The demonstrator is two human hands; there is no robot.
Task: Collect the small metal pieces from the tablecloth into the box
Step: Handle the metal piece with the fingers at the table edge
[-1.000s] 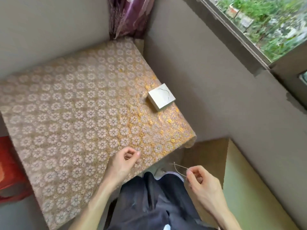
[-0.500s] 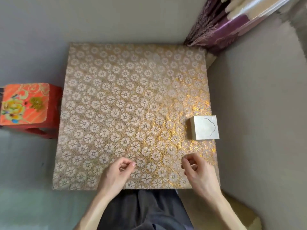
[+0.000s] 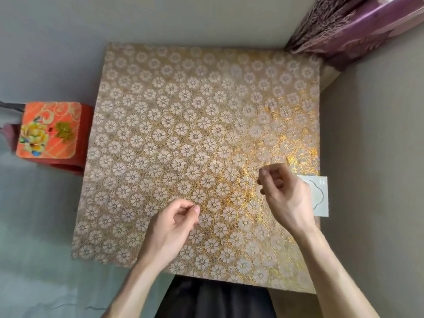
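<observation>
A gold tablecloth [image 3: 183, 111] with a white flower pattern covers the square table. The small white box [image 3: 321, 198] sits at the table's right edge, its left part hidden behind my right hand [image 3: 284, 196]. That hand hovers just left of the box with its fingers curled and thumb and forefinger pinched together; the thin metal piece it held earlier is too fine to make out. My left hand [image 3: 174, 223] hangs above the cloth near the front edge, fingers curled, thumb against forefinger, with nothing visible in it. I see no loose metal pieces on the cloth.
A red stool [image 3: 49, 129] with a flowered top stands to the left of the table. A purple curtain [image 3: 344, 26] hangs at the far right corner. Grey walls close in behind and to the right. My dark-clothed lap is at the front edge.
The view swung from the right side to square above the table. My right hand rose from below the table's front edge to beside the box, and my left hand moved forward over the cloth.
</observation>
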